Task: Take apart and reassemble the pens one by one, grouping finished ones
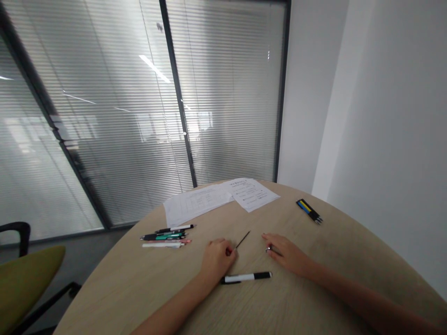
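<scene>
My left hand rests on the round wooden table with its fingers pinched on the end of a thin dark rod, perhaps a pen refill, which points away to the right. My right hand lies a little to the right, fingers curled, with a small silvery piece at its fingertips. A black-and-white pen lies on the table just in front of both hands, touching neither.
A row of several pens lies to the left. Two printed sheets sit at the far edge, and three coloured pens at the right. A green chair stands at left; glass walls with blinds stand behind.
</scene>
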`<state>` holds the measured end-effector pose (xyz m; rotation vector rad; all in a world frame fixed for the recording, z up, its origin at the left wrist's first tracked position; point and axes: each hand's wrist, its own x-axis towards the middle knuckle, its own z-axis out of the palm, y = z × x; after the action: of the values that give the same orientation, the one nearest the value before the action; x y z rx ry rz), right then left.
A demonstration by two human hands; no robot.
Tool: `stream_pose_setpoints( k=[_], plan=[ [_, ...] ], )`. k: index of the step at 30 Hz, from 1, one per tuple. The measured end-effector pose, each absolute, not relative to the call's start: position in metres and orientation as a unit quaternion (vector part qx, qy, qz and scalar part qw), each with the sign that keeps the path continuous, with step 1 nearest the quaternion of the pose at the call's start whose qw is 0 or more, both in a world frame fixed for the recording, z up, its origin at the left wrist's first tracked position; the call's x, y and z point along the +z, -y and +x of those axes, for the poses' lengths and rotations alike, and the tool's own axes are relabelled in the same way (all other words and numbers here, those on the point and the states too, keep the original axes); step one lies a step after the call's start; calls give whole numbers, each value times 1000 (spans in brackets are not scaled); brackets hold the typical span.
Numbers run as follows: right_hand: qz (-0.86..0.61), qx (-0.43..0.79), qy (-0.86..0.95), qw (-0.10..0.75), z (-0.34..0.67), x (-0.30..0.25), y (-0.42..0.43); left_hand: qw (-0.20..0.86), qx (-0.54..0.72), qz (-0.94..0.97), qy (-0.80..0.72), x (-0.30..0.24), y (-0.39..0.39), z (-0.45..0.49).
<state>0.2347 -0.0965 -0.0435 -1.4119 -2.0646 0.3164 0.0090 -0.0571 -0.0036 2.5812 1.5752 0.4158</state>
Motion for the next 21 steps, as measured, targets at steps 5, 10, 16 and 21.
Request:
stream_pose_setpoints(
  k=[5, 10, 16, 21],
  plan=[
    [-519, 170, 762, 349, 236, -45, 95, 40, 86, 848, -521, 0, 54, 23],
    [-506, 194, 752, 376, 238, -43, 95, 41, 63, 857, -509, 1, 54, 39],
    [-502, 171, 755, 385, 239, -47, 95, 43, 55, 860, -506, 0, 55, 42],
    [-493, 178, 768, 367, 236, -43, 98, 50, 50, 866, -496, 3, 56, 40]
  ],
)
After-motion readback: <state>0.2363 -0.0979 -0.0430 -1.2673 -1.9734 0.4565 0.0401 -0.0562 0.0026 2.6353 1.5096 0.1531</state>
